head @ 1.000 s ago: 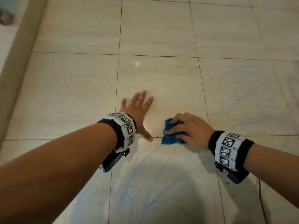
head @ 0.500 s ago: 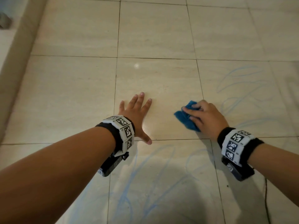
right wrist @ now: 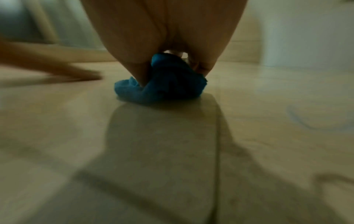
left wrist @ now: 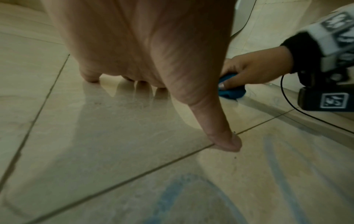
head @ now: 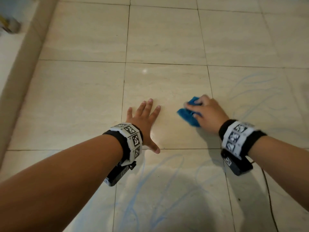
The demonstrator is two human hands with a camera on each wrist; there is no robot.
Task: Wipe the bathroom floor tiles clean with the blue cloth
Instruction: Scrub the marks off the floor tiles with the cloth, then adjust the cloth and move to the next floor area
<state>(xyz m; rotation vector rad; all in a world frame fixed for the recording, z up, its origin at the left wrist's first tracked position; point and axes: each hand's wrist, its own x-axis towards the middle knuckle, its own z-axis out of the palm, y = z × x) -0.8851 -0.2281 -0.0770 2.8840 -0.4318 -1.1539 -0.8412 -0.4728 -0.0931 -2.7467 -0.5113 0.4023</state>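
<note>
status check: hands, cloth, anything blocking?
Left hand flat on beige floor tile, bracing. Right hand grips crumpled blue cloth, pressed to tile. Blue scribble marks remain. Thin black cable nearby, right.

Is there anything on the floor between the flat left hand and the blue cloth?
Nothing: in the head view only bare, glossy tile separates the left hand from the blue cloth gripped by the right hand.
</note>
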